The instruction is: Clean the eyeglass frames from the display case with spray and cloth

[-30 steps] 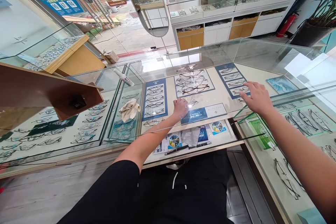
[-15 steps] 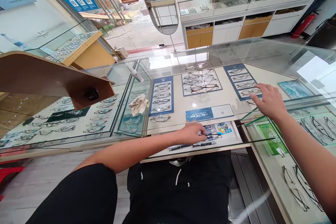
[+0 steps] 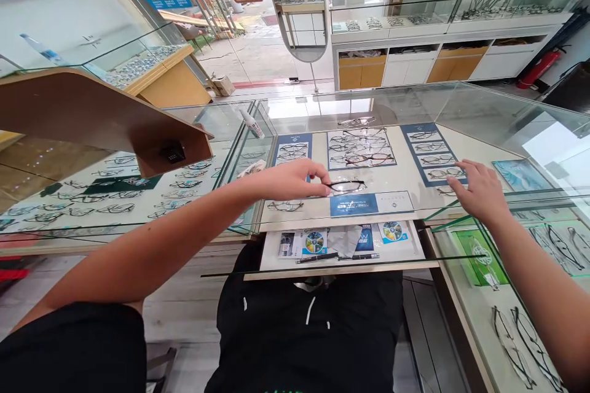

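My left hand pinches a pair of dark-framed eyeglasses by one end, over the pale display counter. Just in front of the glasses lies a blue and white card. Behind them is a blue-bordered tray with several pairs of eyeglasses. My right hand is open, thumb apart from its fingers, at the near end of a blue strip tray with a column of eyeglasses. I cannot tell whether its fingertips touch that tray.
An open drawer before me holds leaflets and two dark pens. A brown wooden board juts in from the left. A marker-like white bottle lies on the glass case. More eyeglasses sit under glass at right.
My left hand has moved up and away from the drawer, carrying the eyeglasses over the counter. The leaflets in the drawer are now uncovered. My right hand has stayed nearly in place.
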Action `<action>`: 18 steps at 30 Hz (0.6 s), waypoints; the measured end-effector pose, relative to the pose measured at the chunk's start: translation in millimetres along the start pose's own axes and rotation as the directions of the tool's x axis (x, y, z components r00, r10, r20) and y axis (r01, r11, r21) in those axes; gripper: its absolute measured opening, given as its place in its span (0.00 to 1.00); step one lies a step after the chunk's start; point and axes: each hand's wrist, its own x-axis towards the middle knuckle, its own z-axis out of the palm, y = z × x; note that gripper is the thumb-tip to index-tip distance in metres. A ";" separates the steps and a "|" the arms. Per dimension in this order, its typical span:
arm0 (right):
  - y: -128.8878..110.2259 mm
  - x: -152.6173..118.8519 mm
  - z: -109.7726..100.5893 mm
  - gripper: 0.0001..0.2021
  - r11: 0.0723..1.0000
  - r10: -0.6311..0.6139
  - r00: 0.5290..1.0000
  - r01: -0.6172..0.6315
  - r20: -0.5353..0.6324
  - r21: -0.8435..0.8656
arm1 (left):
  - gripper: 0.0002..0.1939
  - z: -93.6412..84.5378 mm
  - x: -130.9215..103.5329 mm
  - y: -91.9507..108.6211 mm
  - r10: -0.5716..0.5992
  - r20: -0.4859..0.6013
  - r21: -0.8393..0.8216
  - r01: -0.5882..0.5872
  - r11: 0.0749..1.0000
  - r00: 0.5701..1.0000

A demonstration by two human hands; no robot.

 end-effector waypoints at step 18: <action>12.4 2.5 9.9 0.29 0.999 -0.051 0.997 0.051 -0.063 0.003 | 0.12 7.0 68.5 -100.6 0.155 -0.324 0.495 0.027 0.868 0.933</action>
